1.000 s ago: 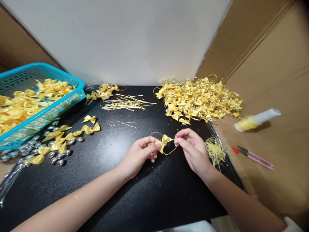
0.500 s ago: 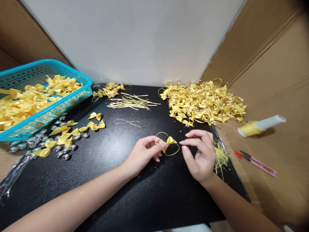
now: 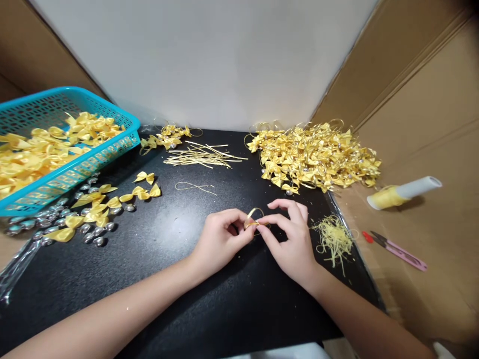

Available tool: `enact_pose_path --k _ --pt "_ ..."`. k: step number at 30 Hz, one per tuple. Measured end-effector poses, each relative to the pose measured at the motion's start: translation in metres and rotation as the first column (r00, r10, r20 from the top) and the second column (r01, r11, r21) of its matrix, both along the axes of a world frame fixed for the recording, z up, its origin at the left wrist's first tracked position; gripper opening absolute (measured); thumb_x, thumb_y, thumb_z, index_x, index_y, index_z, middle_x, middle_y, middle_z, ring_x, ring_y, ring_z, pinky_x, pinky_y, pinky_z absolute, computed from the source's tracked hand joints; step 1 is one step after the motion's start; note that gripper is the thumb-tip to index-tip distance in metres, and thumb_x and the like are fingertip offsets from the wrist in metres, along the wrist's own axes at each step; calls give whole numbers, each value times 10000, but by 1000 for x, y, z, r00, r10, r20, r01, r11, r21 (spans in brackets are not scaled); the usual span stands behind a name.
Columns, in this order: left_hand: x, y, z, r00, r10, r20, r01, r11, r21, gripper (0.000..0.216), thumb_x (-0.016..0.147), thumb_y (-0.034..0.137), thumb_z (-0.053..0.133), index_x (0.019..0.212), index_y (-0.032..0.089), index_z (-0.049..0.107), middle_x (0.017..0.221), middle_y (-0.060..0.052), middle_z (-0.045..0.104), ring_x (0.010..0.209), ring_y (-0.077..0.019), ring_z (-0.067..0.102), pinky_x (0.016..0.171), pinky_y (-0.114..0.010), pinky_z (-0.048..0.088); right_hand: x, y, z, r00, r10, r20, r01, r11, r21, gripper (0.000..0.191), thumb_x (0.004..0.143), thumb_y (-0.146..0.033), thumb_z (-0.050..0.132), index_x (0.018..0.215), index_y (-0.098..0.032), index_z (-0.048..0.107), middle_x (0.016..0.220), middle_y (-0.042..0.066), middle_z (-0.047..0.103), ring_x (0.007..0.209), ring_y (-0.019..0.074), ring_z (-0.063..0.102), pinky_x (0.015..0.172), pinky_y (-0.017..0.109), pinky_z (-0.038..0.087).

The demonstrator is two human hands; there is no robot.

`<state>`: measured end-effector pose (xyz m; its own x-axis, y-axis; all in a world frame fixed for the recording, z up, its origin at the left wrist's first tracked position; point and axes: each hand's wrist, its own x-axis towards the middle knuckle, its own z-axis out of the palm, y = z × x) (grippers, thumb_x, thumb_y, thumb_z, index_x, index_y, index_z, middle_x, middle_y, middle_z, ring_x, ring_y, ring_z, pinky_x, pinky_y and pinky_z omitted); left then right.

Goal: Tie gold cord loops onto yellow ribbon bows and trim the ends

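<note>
Over the middle of a black mat [image 3: 179,294], my left hand [image 3: 220,238] and my right hand [image 3: 290,239] meet, both pinching a small yellow ribbon bow with a gold cord loop [image 3: 253,219]. The bow is mostly hidden between the fingertips; only the loop and a bit of ribbon show. A single gold cord piece [image 3: 194,187] lies just beyond my left hand.
A teal basket [image 3: 108,149] of yellow bows sits at the left, with loose bows and silver beads [image 3: 93,219] beside it. Cut gold cords [image 3: 202,155] lie at the back, a big pile of finished bows [image 3: 314,157] back right. Trimmings [image 3: 333,239], scissors [image 3: 396,245] and a thread spool [image 3: 400,192] lie right.
My right hand let go of the bow, then came back and pinched it again beside my left hand. The bow is now folded in between the fingertips.
</note>
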<state>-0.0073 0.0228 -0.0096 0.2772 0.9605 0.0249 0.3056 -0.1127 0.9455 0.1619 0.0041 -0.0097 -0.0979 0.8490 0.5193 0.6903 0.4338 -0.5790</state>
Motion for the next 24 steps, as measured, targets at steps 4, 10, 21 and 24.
enact_pose_path --k 4,10,21,24 --pt "0 1 0 997 -24 -67 32 991 127 113 793 186 619 691 149 646 619 11 614 543 -82 518 522 -181 397 -1 1 -2 1000 27 -13 -28 997 -75 94 861 -167 623 793 -229 644 1033 54 580 1040 240 495 900 422 433" --pt "-1 6 -1 996 -15 -88 20 998 63 76 736 137 613 664 148 638 598 20 615 525 -78 501 512 -180 378 5 4 0 998 -50 -26 50 999 14 103 902 -146 527 843 -216 576 983 54 529 981 220 500 860 401 424" --pt "1 13 1 998 -14 66 29 973 -230 192 735 312 629 656 138 599 612 5 587 556 -94 492 524 -202 371 4 2 -4 862 180 -474 -271 954 -131 81 939 -166 504 897 -226 538 965 33 685 856 143 649 784 311 521" --pt "1 14 -1 999 -7 48 18 970 -243 182 725 305 625 658 137 601 610 4 588 556 -95 487 525 -205 364 2 0 -6 758 124 -641 -353 904 -242 39 968 -235 484 930 -234 493 955 26 731 687 107 681 659 265 549"
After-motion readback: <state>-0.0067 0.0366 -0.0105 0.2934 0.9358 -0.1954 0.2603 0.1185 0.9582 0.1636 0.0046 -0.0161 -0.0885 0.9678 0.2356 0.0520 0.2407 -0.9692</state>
